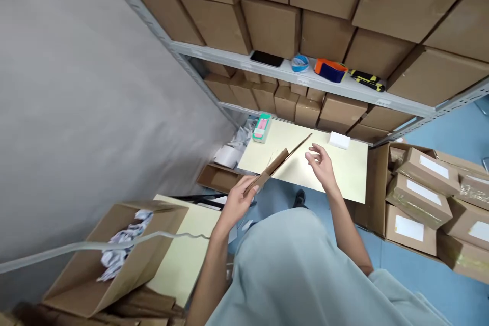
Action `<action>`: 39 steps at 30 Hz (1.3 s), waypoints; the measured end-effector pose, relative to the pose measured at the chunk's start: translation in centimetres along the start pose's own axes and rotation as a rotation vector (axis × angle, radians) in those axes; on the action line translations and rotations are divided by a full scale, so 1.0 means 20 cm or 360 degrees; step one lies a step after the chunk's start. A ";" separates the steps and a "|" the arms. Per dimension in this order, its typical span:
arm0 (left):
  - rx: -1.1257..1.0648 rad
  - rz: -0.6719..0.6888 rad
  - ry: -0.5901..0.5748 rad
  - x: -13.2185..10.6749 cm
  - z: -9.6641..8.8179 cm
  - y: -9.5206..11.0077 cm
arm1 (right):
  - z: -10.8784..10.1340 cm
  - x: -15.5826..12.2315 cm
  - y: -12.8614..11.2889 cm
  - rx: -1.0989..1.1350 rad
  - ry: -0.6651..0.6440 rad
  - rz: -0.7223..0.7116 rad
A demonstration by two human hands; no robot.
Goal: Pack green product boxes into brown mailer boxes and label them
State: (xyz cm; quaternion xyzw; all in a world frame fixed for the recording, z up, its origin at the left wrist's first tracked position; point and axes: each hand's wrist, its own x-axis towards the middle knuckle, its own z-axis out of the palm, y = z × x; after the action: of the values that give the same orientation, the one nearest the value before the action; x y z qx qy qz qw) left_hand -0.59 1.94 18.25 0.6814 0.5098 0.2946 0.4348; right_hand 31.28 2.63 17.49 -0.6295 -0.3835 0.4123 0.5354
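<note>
My left hand grips one end of a flattened cardboard piece, which is seen nearly edge-on and slants up to the right. Part of its near end is covered by my fingers. To the right of the cardboard, my right hand hovers above the cream tabletop, fingers apart and curved, holding nothing. A small white block, perhaps a stack of labels, lies beyond that hand. At the table's back left stands a green-edged box with something pink in it.
Shelves of cardboard boxes rise behind the table; a phone and tape rolls rest on the shelf edge. On the right, a large carton holds several taped, labelled boxes. An open carton with crumpled paper stands lower left.
</note>
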 end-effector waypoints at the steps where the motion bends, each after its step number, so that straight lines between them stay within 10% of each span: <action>1: 0.0009 0.0003 -0.0064 0.06 0.04 0.02 | -0.04 0.05 0.01 -0.0018 0.0031 0.0030; 10: 0.0124 0.0045 -0.0481 0.47 0.19 0.12 | -0.22 0.26 0.14 -0.0037 0.0194 0.0380; 20: 0.0127 0.0293 -0.0843 0.86 0.13 0.07 | -0.13 0.24 0.08 -0.0110 0.0508 0.0538; 30: 0.0040 0.0391 -0.1056 1.06 0.06 -0.06 | 0.00 0.21 0.08 -0.0084 0.0744 0.0639; 39: 0.0080 0.0387 -0.1172 1.19 0.13 -0.11 | -0.13 0.19 0.31 -0.0486 0.0957 0.0811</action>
State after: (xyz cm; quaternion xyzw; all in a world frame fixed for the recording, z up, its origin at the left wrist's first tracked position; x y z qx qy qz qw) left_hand 7.99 23.99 14.17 0.8074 0.2423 0.0670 0.5337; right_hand 35.33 4.33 11.16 -0.8685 -0.0991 0.2679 0.4050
